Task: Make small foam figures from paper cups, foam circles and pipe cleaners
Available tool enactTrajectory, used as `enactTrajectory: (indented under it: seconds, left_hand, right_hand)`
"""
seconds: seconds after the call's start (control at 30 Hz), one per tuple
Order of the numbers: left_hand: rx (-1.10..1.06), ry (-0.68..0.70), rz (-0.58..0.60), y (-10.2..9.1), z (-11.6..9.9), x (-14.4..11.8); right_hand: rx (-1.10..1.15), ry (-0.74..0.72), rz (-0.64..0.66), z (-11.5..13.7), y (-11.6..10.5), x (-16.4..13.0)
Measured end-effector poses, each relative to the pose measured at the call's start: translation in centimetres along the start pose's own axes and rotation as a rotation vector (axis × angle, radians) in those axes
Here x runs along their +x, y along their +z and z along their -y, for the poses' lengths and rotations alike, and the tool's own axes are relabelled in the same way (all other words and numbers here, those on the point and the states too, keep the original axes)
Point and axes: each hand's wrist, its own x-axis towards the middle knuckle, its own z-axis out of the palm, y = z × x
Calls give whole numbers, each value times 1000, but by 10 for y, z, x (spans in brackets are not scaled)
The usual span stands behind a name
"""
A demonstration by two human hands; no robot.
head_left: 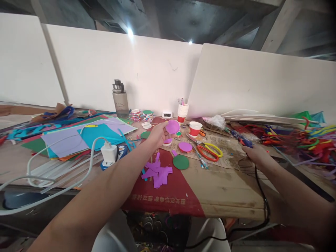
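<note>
My left hand (158, 134) reaches over the middle of the table, its fingers closed on the edge of a round purple piece (173, 127) with a raised rim. Off to the right, my right hand (252, 152) is wrapped round a blue glue gun (244, 141) with a black cord (262, 192). Below the left hand lie a purple disc (185, 147), a green disc (181, 162) and a heap of purple paper strips (157, 171). Orange-and-yellow-handled scissors (208, 151) rest between my hands.
A paper cup (195, 129), a stack of cups (183, 113) and a water bottle (120, 99) stand toward the back. Coloured sheets (65, 140) and a white charger (109, 154) with cables occupy the left. Colourful pipe cleaners (312, 143) are piled at right.
</note>
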Motion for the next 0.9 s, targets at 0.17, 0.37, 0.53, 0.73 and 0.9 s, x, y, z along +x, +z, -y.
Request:
enactTrajectory:
  seconds: [0.17,0.37,0.53,0.73,0.9]
  left_hand:
    - [-27,29,31,-1,5,0]
    - [-38,58,44,-5,8,3]
    - [-44,58,17,-6,12,6]
    - [-30,48,62,-1,17,2]
    - [-31,28,104,-1,21,2]
  right_hand:
    - [414,62,-34,51,-4,-9]
    - [1105,-115,240,142,-3,-28]
    - [892,-196,234,162,18,-44]
    - [708,-419,145,154,27,-56]
    - [622,-526,144,153,29,-57]
